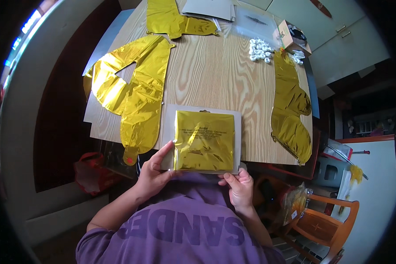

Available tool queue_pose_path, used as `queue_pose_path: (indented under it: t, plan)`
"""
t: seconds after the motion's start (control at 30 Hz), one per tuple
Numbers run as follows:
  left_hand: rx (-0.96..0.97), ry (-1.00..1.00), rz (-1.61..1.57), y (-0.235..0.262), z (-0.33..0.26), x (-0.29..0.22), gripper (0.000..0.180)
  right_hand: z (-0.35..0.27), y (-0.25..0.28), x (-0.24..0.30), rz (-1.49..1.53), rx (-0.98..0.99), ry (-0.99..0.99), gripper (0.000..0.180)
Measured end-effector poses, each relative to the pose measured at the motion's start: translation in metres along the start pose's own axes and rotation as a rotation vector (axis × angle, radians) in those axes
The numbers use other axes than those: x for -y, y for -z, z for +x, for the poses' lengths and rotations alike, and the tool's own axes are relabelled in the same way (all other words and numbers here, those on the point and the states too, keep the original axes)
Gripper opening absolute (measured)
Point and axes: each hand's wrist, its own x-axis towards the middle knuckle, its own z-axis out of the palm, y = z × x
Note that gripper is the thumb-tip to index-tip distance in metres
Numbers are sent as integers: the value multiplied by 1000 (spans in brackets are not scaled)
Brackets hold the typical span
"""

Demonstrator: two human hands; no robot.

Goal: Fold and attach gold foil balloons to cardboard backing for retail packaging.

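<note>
Purple shirt [180,215] lies nearest. Just beyond, the right hand [239,188] pinches the lower right corner of a pale card [237,141] under folded gold foil [204,143], and the left hand's [155,169] fingers pinch the left edge, over the worktop's [211,75] near edge. Light, level grips should avoid creasing. Flat foil shapes [147,99] lie beyond.

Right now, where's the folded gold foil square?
The gold foil square is central in the head view, on a pale card at the near edge of the table, left hand at its left, right hand at lower right.
</note>
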Motion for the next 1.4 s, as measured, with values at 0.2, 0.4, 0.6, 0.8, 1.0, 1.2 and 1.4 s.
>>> queue_pose_path:
  t: [0.2,0.4,0.6,0.8,1.0,1.2,1.4]
  plan:
    - [-80,219,-57,-6,13,-13,84,11,-2,-3,-39,-132,-57,15]
    - [1,226,881,5,15,-63,94,16,6,1,-141,-169,-48,20]
    - [-47,-562,1151,-13,27,-61,95,16,0,48,-1127,-140,-13,32]
    - [182,-661,1104,-2,58,-18,75,22,-9,64,-1385,58,783,59]
    - [148,-686,1077,9,57,-23,52,37,2,50,-1540,38,864,42]
    - [137,-765,1123,13,55,-17,47,40,0,47,-1531,23,873,40]
    - [48,-878,1001,31,40,-1,53,39,-7,46,-1587,22,858,39]
